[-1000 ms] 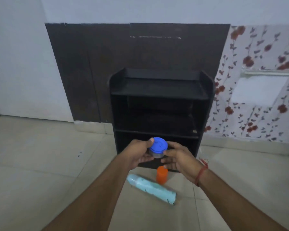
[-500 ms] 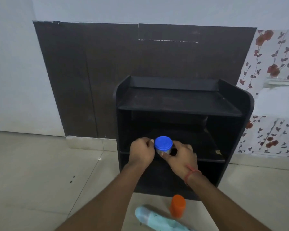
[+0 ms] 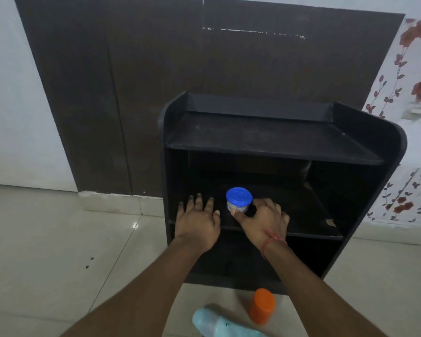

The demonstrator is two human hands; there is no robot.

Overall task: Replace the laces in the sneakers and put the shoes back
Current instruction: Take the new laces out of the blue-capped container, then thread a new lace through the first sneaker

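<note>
on the middle shelf (image 3: 301, 216) of the black rack (image 3: 396, 152), right hand (image 3: 263, 218) is grasping the small blue-lidded jar (image 3: 238, 200) by its sides, likely light, rigid and smooth; left hand (image 3: 197, 218) is lying released, fingers spread.

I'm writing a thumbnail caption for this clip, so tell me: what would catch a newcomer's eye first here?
The small clear jar with a bright blue lid stands out on the middle shelf of the black wooden shelf unit, the right hand curled round it. The left hand rests spread and flat beside it, apart from the jar. On the tiled floor below lie an orange-capped container and a pale blue bottle.
</note>
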